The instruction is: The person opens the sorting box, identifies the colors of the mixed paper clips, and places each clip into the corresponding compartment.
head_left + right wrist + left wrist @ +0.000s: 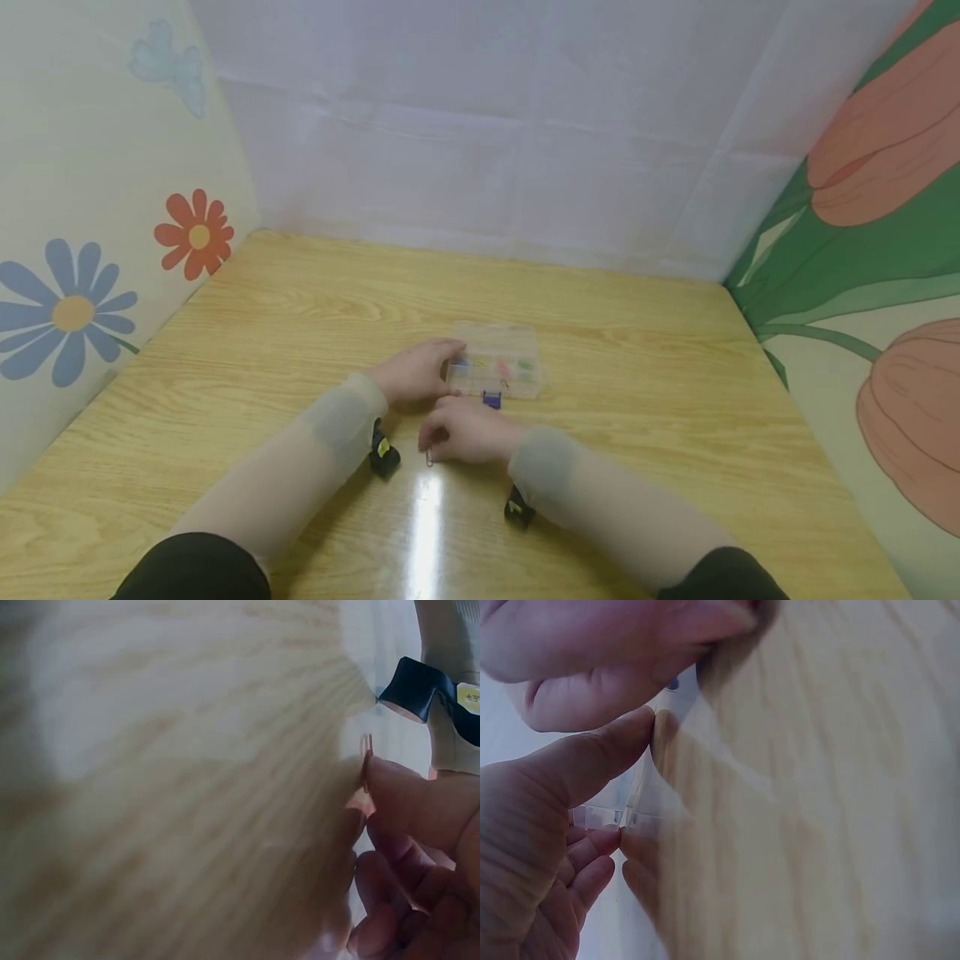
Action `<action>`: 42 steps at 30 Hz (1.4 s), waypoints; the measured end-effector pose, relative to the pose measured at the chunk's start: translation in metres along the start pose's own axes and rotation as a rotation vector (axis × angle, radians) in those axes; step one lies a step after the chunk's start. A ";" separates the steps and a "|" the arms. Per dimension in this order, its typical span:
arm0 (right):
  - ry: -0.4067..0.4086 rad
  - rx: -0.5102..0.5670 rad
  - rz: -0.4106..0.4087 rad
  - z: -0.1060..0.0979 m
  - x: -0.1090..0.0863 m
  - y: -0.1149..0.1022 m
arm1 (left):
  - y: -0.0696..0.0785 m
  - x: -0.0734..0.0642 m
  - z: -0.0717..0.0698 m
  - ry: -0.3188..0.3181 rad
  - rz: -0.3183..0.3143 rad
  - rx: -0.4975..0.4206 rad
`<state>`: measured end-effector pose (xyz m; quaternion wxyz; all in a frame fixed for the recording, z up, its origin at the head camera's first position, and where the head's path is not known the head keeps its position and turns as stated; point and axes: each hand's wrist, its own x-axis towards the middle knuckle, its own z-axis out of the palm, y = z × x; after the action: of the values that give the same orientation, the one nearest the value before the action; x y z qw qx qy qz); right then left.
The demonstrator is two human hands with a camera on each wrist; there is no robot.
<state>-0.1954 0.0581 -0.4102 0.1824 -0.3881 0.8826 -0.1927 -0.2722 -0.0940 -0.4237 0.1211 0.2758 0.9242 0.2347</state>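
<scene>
While your left hand (415, 372) steadied the clear organizer box (498, 360) with curled fingers, your right hand (467, 432) pinched a paper clip (430, 457) on the counter (637, 400).

- wooden bench (645, 350), light grain, glare streak near front edge
- white sheet backdrop (495, 125) at the back
- left wall panel (90, 208) with blue and red flowers
- right wall panel (877, 250) with orange tulips, green leaves

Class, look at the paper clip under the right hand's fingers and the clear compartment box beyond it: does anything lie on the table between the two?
Only a small purple binder clip, lying just before the box, slightly right of the paper clip.
</scene>
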 end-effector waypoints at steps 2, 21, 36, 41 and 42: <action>-0.004 -0.028 -0.004 0.000 0.000 0.000 | 0.000 0.000 0.000 0.001 0.000 0.002; 0.098 0.156 0.115 -0.004 -0.014 0.019 | -0.001 0.000 0.000 -0.004 0.011 -0.003; 0.290 0.277 0.302 -0.039 -0.033 0.050 | -0.001 0.001 0.000 0.001 0.008 0.009; 0.358 0.291 0.354 -0.044 -0.034 0.062 | -0.001 0.001 0.001 0.005 0.012 0.010; 0.373 0.294 0.364 -0.045 -0.034 0.064 | -0.001 0.001 0.001 0.006 0.012 0.011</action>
<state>-0.2348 0.1325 -0.3969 0.1029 -0.1508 0.9187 -0.3504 -0.2738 -0.0939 -0.4254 0.1155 0.2813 0.9242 0.2310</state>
